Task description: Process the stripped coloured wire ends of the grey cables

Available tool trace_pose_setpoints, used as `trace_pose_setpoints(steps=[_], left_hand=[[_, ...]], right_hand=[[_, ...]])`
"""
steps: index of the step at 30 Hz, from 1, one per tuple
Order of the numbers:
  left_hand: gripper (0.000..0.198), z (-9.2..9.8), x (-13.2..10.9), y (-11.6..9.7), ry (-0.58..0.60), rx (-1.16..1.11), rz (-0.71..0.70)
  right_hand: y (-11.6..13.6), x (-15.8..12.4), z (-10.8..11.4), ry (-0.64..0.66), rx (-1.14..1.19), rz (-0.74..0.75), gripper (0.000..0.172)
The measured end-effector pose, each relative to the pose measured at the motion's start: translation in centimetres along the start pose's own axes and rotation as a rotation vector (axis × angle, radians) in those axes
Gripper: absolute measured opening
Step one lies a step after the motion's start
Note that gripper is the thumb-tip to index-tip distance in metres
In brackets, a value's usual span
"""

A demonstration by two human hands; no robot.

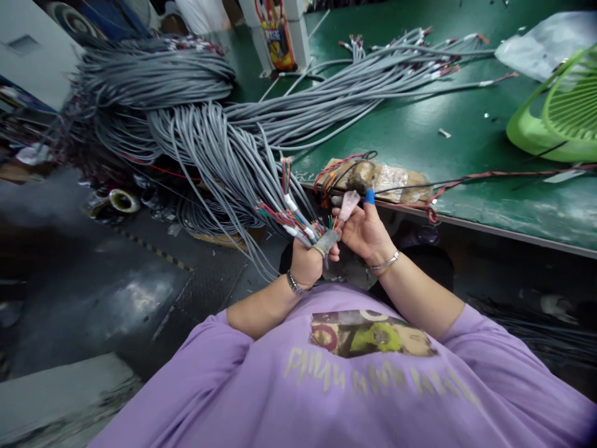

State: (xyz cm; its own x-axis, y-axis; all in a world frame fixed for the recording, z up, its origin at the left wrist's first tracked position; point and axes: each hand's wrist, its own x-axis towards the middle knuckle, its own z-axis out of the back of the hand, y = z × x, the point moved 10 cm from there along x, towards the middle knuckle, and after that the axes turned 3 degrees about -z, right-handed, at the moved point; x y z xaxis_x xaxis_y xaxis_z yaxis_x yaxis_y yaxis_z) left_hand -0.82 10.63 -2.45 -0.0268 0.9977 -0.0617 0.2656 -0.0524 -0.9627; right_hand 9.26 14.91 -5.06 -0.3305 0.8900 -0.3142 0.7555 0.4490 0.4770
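My left hand [308, 261] is closed round grey cables [298, 227] near their stripped ends, where thin coloured wires fan out past white sleeves. A grey wrap [326, 241] covers a digit of this hand, lying across the cables. Close on the right is my right hand [369, 236], its blue-wrapped thumb raised and apart from a finger in a pale pinkish cover [349, 204]. Its lower fingers are curled beside the orange wire ends [336, 225]; whether they touch them I cannot tell.
A big heap of grey cables [158, 74] hangs over the table's left side, and more cables [336, 99] stretch across the green table [466, 130]. A taped block with wires [401, 180] sits at the front edge. A green fan [555, 112] and plastic bag [545, 46] are right.
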Motion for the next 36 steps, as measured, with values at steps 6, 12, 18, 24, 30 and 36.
trace_pose_setpoints(steps=[6,12,18,24,30,36], left_hand=[[0.039,0.2,-0.1,-0.2,-0.014,-0.011,-0.02],[0.039,-0.1,0.5,-0.2,-0.041,-0.001,-0.036],[0.034,0.0,0.9,0.0,-0.06,-0.03,-0.043],[0.035,0.1,1.0,0.3,-0.061,0.006,-0.026],[0.036,0.2,0.8,0.6,-0.041,0.041,-0.031],[0.039,-0.1,0.7,0.6,-0.008,0.07,-0.014]], right_hand=[[0.8,-0.7,-0.3,-0.021,-0.061,0.011,0.042],[1.4,-1.1,-0.1,-0.07,-0.1,0.085,0.042],[1.8,-1.0,0.1,-0.106,-0.186,0.092,0.044],[1.7,-0.8,0.2,-0.075,-0.126,0.055,0.03],[1.7,-0.6,0.3,-0.043,-0.124,0.078,0.026],[1.8,-0.6,0.3,-0.041,-0.143,0.107,0.028]])
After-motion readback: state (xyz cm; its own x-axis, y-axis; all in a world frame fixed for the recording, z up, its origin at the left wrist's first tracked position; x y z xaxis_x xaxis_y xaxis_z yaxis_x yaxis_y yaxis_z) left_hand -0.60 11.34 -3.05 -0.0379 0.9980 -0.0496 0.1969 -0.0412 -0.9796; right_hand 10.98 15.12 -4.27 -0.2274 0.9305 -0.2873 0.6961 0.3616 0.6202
